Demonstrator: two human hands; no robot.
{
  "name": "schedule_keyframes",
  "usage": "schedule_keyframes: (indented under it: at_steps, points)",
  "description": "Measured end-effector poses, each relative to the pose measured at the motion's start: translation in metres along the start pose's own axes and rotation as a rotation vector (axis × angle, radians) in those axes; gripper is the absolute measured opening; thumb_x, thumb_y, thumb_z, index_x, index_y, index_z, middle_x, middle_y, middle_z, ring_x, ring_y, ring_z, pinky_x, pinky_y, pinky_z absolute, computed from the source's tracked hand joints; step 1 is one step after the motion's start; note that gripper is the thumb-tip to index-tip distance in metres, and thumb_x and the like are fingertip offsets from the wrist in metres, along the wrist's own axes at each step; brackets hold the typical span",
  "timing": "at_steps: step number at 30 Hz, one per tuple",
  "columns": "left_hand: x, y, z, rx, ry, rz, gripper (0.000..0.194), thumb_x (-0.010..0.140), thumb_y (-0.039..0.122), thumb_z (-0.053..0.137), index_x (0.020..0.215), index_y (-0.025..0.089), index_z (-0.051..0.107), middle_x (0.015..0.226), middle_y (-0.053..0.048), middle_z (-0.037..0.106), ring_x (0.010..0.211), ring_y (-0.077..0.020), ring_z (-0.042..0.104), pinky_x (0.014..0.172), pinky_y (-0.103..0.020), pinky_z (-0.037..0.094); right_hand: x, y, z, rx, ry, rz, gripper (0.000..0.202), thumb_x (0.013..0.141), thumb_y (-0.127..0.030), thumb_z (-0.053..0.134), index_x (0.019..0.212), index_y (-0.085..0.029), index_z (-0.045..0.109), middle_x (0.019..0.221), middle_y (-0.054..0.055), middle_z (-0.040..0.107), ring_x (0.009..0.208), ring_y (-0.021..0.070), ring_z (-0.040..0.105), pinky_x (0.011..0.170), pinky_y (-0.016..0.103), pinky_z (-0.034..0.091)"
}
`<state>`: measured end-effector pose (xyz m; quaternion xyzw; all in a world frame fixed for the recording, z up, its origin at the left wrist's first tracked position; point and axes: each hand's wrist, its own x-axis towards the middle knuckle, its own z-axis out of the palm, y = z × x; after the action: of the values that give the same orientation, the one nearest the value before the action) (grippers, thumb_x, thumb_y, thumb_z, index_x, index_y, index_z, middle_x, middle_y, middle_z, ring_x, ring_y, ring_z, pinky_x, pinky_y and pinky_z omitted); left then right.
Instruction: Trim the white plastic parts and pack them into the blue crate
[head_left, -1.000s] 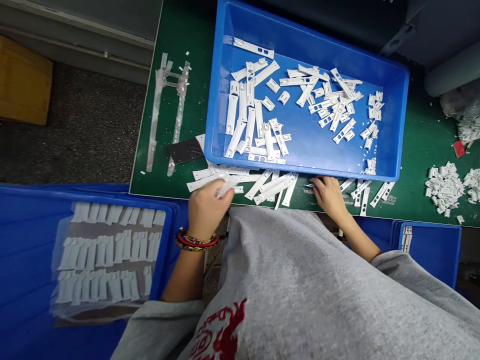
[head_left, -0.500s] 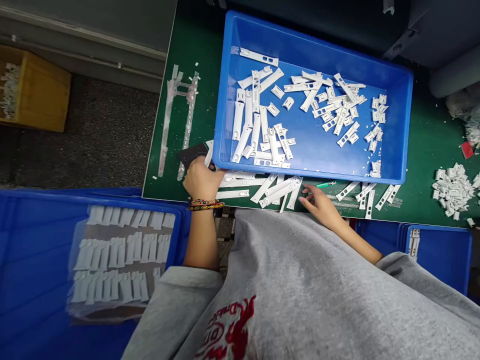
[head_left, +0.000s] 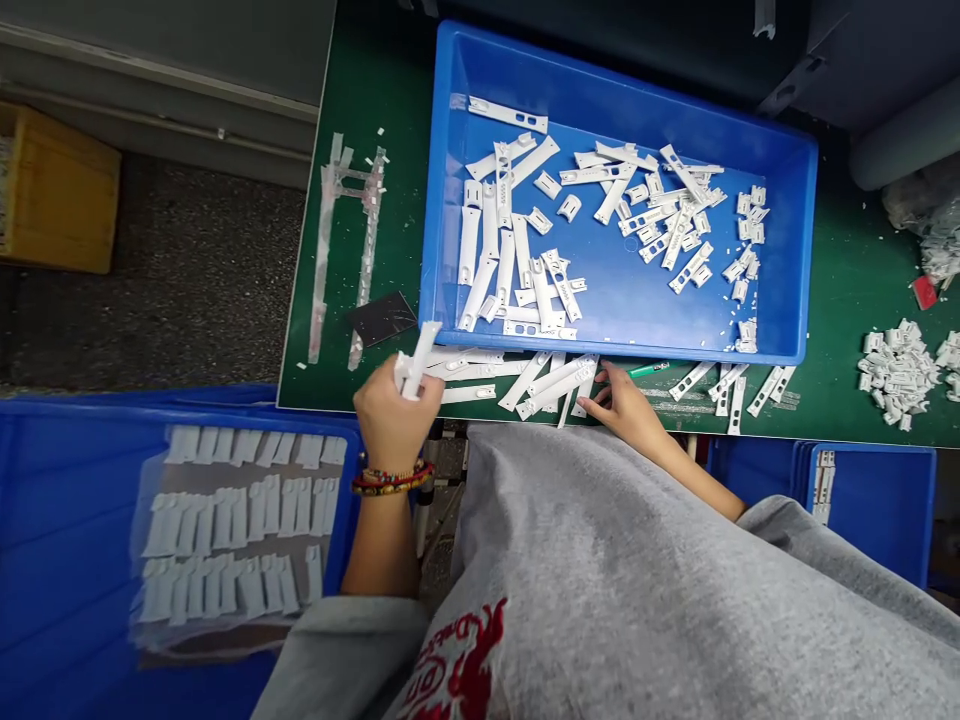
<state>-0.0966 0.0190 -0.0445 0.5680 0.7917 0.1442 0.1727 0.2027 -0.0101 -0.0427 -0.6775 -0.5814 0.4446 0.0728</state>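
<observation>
My left hand (head_left: 390, 415) is closed around a couple of white plastic strips (head_left: 420, 360), which stick up from between its thumb and fingers. It hovers at the front left edge of the green table, beside a flat black piece (head_left: 382, 319). My right hand (head_left: 624, 405) rests at the right end of a loose heap of white strips (head_left: 556, 385), thumb and fingers apart. Its fingertips touch or nearly touch the nearest strip. A blue tray (head_left: 765, 120) behind the heap holds many long white parts and small white clips.
At lower left, a blue crate (head_left: 60, 500) contains rows of white strips on a sheet. A green pen (head_left: 649, 369) lies right of my right hand. More clips (head_left: 898, 372) are piled on the green table (head_left: 832, 400). Clear tape strips (head_left: 322, 270) mark its left side.
My left hand has moved from beside the tray's corner towards me, lifting white strips off the black piece. My right hand has shifted slightly left, closer to the heap.
</observation>
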Motion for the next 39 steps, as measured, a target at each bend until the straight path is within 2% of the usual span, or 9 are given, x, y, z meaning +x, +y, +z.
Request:
schedule_keyframes:
  at_steps: [4, 8, 11, 13, 15, 25, 31, 35, 39]
  points:
    - [-0.036, 0.026, 0.016, -0.058, -0.144, 0.153, 0.002, 0.079, 0.02, 0.054, 0.078, 0.02, 0.056, 0.077, -0.007, 0.059, 0.075, -0.0234, 0.061, 0.067, -0.031, 0.045, 0.001, -0.002, 0.004, -0.014, 0.035, -0.004, 0.077, 0.084, -0.047, 0.069, 0.147, -0.013, 0.038, 0.124, 0.018, 0.057, 0.086, 0.0224, 0.066, 0.074, 0.038, 0.056]
    - [-0.052, 0.053, 0.037, -0.022, -0.342, 0.294, 0.029, 0.09, 0.018, 0.044, 0.116, 0.015, 0.057, 0.113, -0.014, 0.067, 0.09, -0.0249, 0.069, 0.069, -0.03, 0.051, 0.005, -0.006, 0.01, -0.036, 0.06, -0.024, 0.077, 0.084, -0.047, 0.069, 0.146, -0.012, 0.039, 0.123, 0.018, 0.056, 0.081, 0.0216, 0.064, 0.075, 0.04, 0.056]
    - [-0.056, 0.064, 0.047, 0.026, -0.405, 0.345, 0.039, 0.096, 0.032, 0.048, 0.129, 0.012, 0.051, 0.125, -0.017, 0.065, 0.096, -0.0273, 0.071, 0.068, -0.031, 0.053, 0.009, -0.007, 0.017, 0.01, 0.059, -0.054, 0.08, 0.085, -0.051, 0.068, 0.148, -0.013, 0.037, 0.124, 0.017, 0.055, 0.083, 0.0219, 0.064, 0.074, 0.04, 0.057]
    - [-0.057, 0.069, 0.051, 0.036, -0.417, 0.355, 0.052, 0.094, 0.044, 0.055, 0.133, 0.011, 0.049, 0.128, -0.019, 0.063, 0.099, -0.0295, 0.071, 0.067, -0.032, 0.054, 0.01, -0.008, 0.021, 0.062, 0.053, -0.068, 0.084, 0.084, -0.052, 0.069, 0.15, -0.013, 0.035, 0.125, 0.017, 0.054, 0.087, 0.023, 0.064, 0.076, 0.04, 0.059]
    - [-0.058, 0.073, 0.054, 0.04, -0.424, 0.346, 0.059, 0.091, 0.048, 0.059, 0.136, 0.011, 0.048, 0.13, -0.02, 0.063, 0.101, -0.0308, 0.071, 0.067, -0.032, 0.054, 0.011, -0.009, 0.026, 0.103, 0.05, -0.076, 0.086, 0.082, -0.052, 0.071, 0.15, -0.014, 0.034, 0.126, 0.018, 0.053, 0.092, 0.024, 0.063, 0.079, 0.041, 0.059]
    - [-0.062, 0.079, 0.068, -0.086, -0.399, 0.289, 0.053, 0.09, 0.036, 0.062, 0.137, 0.016, 0.049, 0.132, -0.014, 0.066, 0.109, -0.0292, 0.07, 0.078, -0.032, 0.055, 0.014, -0.004, 0.037, 0.253, 0.123, -0.034, 0.085, 0.076, -0.052, 0.076, 0.144, -0.015, 0.041, 0.122, 0.015, 0.055, 0.094, 0.0229, 0.061, 0.086, 0.041, 0.057]
    - [-0.064, 0.082, 0.072, -0.096, -0.473, 0.356, 0.047, 0.088, 0.031, 0.063, 0.132, 0.017, 0.055, 0.125, -0.013, 0.069, 0.102, -0.0291, 0.071, 0.078, -0.032, 0.055, 0.014, -0.001, 0.039, 0.268, 0.147, -0.044, 0.067, 0.075, -0.042, 0.077, 0.13, -0.015, 0.05, 0.117, 0.013, 0.057, 0.115, 0.0269, 0.055, 0.103, 0.042, 0.048]
    - [-0.063, 0.083, 0.072, -0.135, -0.482, 0.387, 0.048, 0.086, 0.027, 0.063, 0.132, 0.017, 0.054, 0.126, -0.012, 0.068, 0.106, -0.0289, 0.07, 0.081, -0.032, 0.055, 0.012, 0.0, 0.04, 0.33, 0.128, -0.013, 0.052, 0.074, -0.037, 0.077, 0.117, -0.018, 0.056, 0.117, 0.011, 0.057, 0.118, 0.0263, 0.055, 0.106, 0.041, 0.044]
    - [-0.064, 0.082, 0.075, -0.179, -0.467, 0.378, 0.046, 0.085, 0.023, 0.063, 0.13, 0.018, 0.054, 0.125, -0.012, 0.068, 0.104, -0.0276, 0.071, 0.081, -0.032, 0.055, 0.009, -0.001, 0.044, 0.538, 0.09, -0.029, 0.052, 0.071, -0.04, 0.08, 0.114, -0.022, 0.055, 0.116, 0.008, 0.06, 0.114, 0.0245, 0.057, 0.104, 0.04, 0.046]
